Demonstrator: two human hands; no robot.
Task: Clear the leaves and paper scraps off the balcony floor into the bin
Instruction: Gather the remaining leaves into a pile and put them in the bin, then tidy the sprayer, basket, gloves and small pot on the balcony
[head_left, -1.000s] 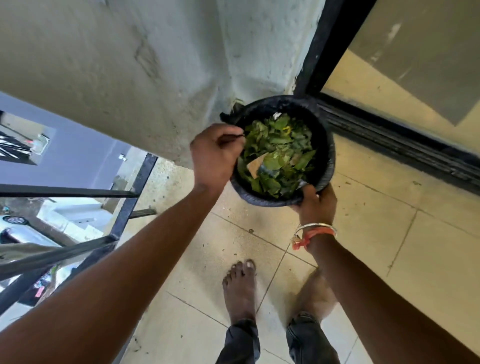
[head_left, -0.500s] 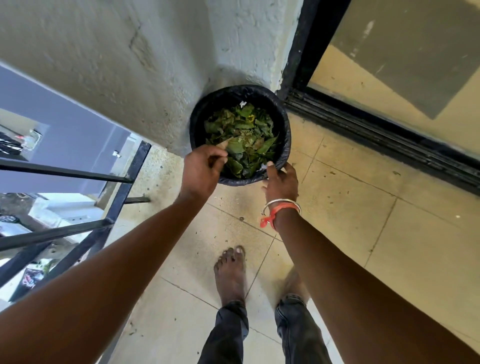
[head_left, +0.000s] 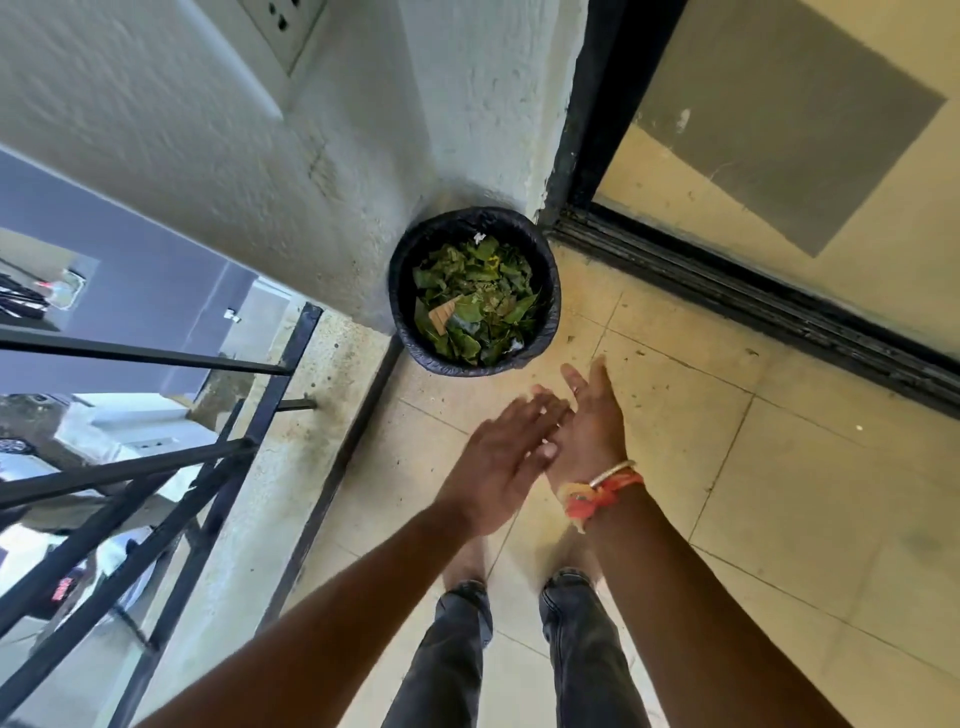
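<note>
At the corner where the rough white wall (head_left: 260, 156) is meeting the dark door track (head_left: 727, 291), a round bin (head_left: 399, 283) lined with a black bag is standing on the tiled balcony floor (head_left: 779, 493). Green leaves (head_left: 480, 296) are filling it nearly to the rim, with a brown paper scrap (head_left: 441, 314) lying on top near the middle and a small white scrap (head_left: 479, 238) sitting at the far edge. Judging by this, the clearing is looking almost finished. The tiles in view are carrying no whole leaves, only tiny dark specks near the bin and the track, and these may be leaf crumbs or plain dirt, being too small to tell. Both hands are hovering just in front of the bin, apart from it and holding nothing. The left hand (head_left: 498, 457) is lying flat with its fingers straight and slightly spread, crossing over the right hand (head_left: 589, 426), whose fingers are also stretching straight toward the bin. The two appear to be touching where they overlap, as if brushing dust off, though blur is smearing the left fingertips. A metal bangle (head_left: 610, 474) and an orange thread are circling the right wrist, and a black railing (head_left: 156, 358) is running along the left side
</note>
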